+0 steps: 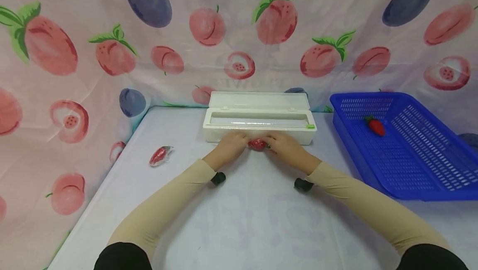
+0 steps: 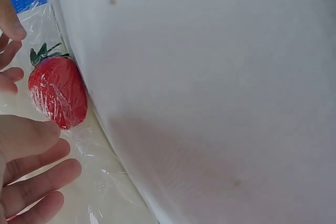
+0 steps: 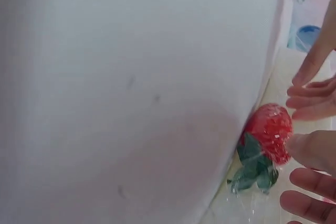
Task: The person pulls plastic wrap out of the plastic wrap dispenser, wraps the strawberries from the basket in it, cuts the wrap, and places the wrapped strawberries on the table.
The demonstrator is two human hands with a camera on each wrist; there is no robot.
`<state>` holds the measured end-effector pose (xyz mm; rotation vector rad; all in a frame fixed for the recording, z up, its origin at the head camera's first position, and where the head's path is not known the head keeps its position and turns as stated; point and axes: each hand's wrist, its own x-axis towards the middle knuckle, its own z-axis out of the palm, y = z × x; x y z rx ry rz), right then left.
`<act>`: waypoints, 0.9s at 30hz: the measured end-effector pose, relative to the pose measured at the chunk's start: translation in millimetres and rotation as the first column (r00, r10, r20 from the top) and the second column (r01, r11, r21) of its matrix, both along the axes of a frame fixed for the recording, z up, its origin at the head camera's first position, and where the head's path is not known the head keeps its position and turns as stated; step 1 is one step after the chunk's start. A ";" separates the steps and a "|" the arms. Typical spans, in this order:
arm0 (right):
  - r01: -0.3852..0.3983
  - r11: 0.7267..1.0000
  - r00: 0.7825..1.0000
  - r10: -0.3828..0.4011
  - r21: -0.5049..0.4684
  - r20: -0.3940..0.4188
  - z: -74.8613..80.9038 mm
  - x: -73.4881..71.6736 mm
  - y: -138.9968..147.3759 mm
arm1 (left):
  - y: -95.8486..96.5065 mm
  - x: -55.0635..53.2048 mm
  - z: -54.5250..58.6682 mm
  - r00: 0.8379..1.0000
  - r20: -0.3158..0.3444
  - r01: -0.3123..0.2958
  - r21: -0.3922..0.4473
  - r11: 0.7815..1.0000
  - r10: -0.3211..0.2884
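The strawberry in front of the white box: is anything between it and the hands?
Only clear film, wrapped around the strawberry. Nothing else visible stands between it and the left hand or right hand.

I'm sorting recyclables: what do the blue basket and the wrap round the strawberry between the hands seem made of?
Blue basket: probably moulded plastic, slightly glossy, given its regular slots. Wrap: likely clear plastic film, shiny, as creases glint and red shows through.
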<state>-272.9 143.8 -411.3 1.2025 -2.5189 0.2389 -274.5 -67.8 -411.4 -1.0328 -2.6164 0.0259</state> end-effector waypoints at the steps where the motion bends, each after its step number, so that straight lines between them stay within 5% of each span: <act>1: 0.001 1.000 1.000 -0.001 -0.009 0.000 0.9 0.0 1.2 | -0.5 0.4 0.0 1.000 -0.005 0.006 0.010 1.000 -0.006; 6: 0.012 0.999 1.000 -0.013 -0.032 -0.022 6.6 0.7 8.6 | 0.3 1.4 0.4 0.999 -0.038 0.005 0.012 1.000 -0.005; 11: 0.111 0.986 0.992 -0.102 -0.128 0.078 19.6 -0.2 26.6 | 2.8 3.9 4.0 0.999 -0.048 -0.005 -0.001 1.000 0.005; 16: 0.235 0.940 0.960 -0.185 -0.247 0.209 40.3 -12.5 53.1 | 10.1 6.6 15.1 1.000 -0.025 -0.009 -0.005 1.000 0.009; 20: 0.304 0.922 0.916 -0.214 -0.240 0.338 57.7 -27.0 72.4 | 20.1 4.2 25.8 0.999 -0.046 0.003 -0.016 1.000 -0.004; 27: 0.301 0.942 0.864 -0.204 -0.149 0.460 69.4 -42.5 93.2 | 45.3 -5.1 38.9 0.995 -0.089 0.041 -0.024 0.999 -0.043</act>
